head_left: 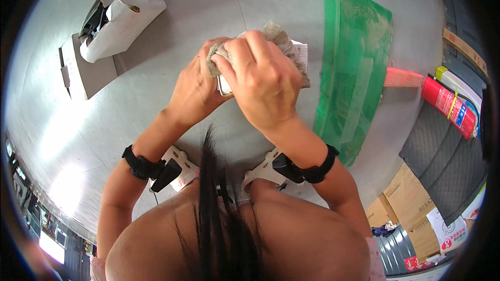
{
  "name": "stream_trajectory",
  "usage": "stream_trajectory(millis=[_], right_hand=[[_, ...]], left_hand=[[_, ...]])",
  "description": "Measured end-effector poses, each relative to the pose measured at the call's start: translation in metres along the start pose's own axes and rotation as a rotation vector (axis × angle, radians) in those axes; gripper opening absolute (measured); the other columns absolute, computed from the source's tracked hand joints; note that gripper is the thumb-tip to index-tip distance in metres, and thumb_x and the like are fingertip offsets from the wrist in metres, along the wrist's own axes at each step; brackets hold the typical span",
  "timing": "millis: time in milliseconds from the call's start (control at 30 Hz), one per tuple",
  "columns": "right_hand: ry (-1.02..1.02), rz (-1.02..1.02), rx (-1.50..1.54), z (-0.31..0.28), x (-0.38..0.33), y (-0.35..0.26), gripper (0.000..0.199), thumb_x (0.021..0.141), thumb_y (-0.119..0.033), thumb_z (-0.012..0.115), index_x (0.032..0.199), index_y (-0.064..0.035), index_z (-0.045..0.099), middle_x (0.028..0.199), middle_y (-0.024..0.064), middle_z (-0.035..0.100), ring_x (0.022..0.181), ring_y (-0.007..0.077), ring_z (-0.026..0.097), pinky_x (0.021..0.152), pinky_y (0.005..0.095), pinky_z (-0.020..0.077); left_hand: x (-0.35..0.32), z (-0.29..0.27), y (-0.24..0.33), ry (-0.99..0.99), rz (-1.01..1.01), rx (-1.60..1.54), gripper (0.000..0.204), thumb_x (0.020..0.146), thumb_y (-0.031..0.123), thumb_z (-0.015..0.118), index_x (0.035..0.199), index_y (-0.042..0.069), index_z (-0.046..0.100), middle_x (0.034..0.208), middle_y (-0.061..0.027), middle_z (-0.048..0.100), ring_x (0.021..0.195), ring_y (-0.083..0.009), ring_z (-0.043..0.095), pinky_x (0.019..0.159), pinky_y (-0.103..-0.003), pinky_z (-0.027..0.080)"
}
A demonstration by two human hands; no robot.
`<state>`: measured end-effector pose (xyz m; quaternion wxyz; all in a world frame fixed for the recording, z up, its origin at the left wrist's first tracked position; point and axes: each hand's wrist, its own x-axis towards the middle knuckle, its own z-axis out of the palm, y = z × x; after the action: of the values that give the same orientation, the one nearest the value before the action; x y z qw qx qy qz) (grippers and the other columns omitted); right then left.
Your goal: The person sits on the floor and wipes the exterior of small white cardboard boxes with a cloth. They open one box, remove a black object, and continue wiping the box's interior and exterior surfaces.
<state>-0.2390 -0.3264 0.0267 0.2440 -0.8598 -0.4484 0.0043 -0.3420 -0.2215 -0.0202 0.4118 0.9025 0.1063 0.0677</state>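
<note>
My left hand [194, 91] grips a small white flat object [225, 86], of which only an edge shows between the hands. My right hand [263, 80] presses a grey worn cloth [284, 39] over that object. Both hands are raised close together above a grey metal table [208, 5]. Black wrist straps with white and black devices sit on both forearms. Most of the held object is hidden by the cloth and fingers.
A green translucent tray [354, 67] lies at the right on the table. A white paper bag [122, 18] rests on a grey flat box [88, 70] at the far left. A red fire extinguisher [450, 106], cardboard boxes [411, 198] and dark mats stand beyond the right edge.
</note>
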Motion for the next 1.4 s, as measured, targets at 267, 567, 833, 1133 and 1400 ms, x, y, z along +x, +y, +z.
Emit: stream_trajectory(millis=[267,567,833,1133,1400], right_hand=[[0.147,0.203,-0.036,-0.022,-0.032,0.044,0.022,0.083,-0.014,0.072,0.102,-0.0105,0.061,0.092,0.0066,0.057,0.081,0.0286,0.062,0.066,0.0423,0.0495],[0.023,-0.032,-0.025,0.004,-0.038,-0.013,0.028,0.076,-0.013,0.078,0.101,-0.0155,0.065,0.091,0.0002,0.057,0.077,0.0227,0.054,0.069,0.0387,0.0439],[-0.01,-0.004,0.059,-0.021,-0.035,0.016,0.021,0.074,-0.016,0.075,0.093,-0.0168,0.065,0.085,-0.0025,0.055,0.087,0.0228,0.052,0.077,0.0394,0.0369],[-0.352,-0.136,0.062,-0.043,0.006,0.013,0.028,0.073,-0.021,0.078,0.094,-0.0099,0.063,0.094,0.0053,0.064,0.094,0.0253,0.056,0.082,0.0416,0.0405],[-0.337,-0.124,0.068,-0.048,0.003,0.026,0.027,0.073,-0.021,0.079,0.092,-0.012,0.061,0.093,0.0038,0.063,0.093,0.0252,0.058,0.081,0.0403,0.0408]], left_hand=[[0.0,-0.001,0.003,-0.024,-0.061,-0.11,0.09,0.067,0.012,0.089,0.134,0.003,0.03,0.132,-0.0187,0.055,0.115,-0.0402,0.059,0.094,-0.044,0.051],[-0.001,0.0,-0.005,-0.05,-0.032,-0.105,0.048,0.078,0.013,0.075,0.122,0.005,0.057,0.135,-0.0144,0.048,0.115,-0.0378,0.056,0.094,-0.042,0.051],[-0.001,0.0,0.002,-0.039,-0.069,-0.131,0.081,0.073,0.013,0.084,0.133,0.001,0.031,0.132,-0.0183,0.054,0.114,-0.0407,0.058,0.095,-0.044,0.05],[-0.001,0.002,-0.002,0.021,0.0,-0.067,0.076,0.071,0.01,0.083,0.13,0.001,0.036,0.126,-0.0167,0.055,0.108,-0.0394,0.06,0.087,-0.043,0.052],[-0.001,-0.001,-0.003,-0.011,-0.016,-0.063,0.076,0.07,0.013,0.085,0.129,0.003,0.038,0.122,-0.0164,0.057,0.106,-0.0374,0.062,0.084,-0.042,0.053]])
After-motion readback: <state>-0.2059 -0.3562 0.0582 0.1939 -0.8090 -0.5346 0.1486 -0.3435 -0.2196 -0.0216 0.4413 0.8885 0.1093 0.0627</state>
